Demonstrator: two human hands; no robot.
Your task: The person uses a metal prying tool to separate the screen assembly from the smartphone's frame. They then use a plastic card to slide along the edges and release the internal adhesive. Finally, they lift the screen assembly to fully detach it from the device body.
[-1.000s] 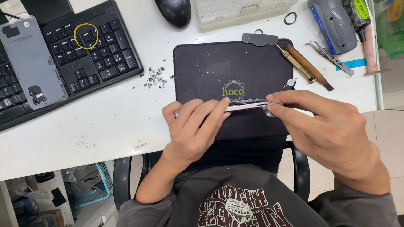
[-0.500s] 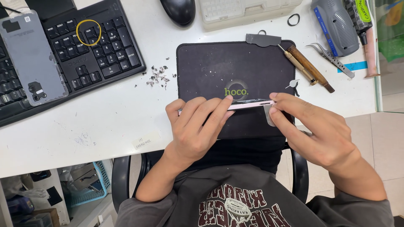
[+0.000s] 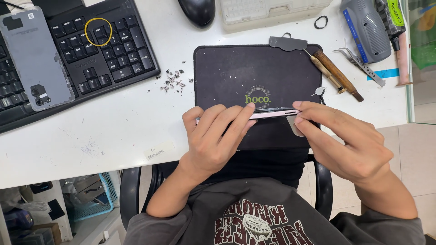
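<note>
White desk surface [image 3: 113, 131] carries everything here, and on it lies a black rectangular work mat [image 3: 236, 72], with a black computer keyboard [image 3: 77, 59] well off to its left and a grey phone back cover [image 3: 34, 59] resting across the keys. At the mat's near edge a thin pink-edged phone [image 3: 272, 113] is held up on its long side. The left hand [image 3: 213, 136] is closed around it, fingers pressing along the top edge, while the right hand [image 3: 345, 140] pinches a thin pale pry pick [image 3: 295, 128] at the phone's right end; how deep the pick sits I cannot tell. The likeliest trouble, in my judgement, is the pick going in too far or being twisted, which could crack the glass or cut a cable inside. Squeezing hard with the left fingers could flex the body. A slip could send the phone off the desk's edge, since it sits just beside it. Smaller still, the scatter of tiny dark debris [image 3: 172, 81] beside the mat could scratch the phone if dragged under it.
</note>
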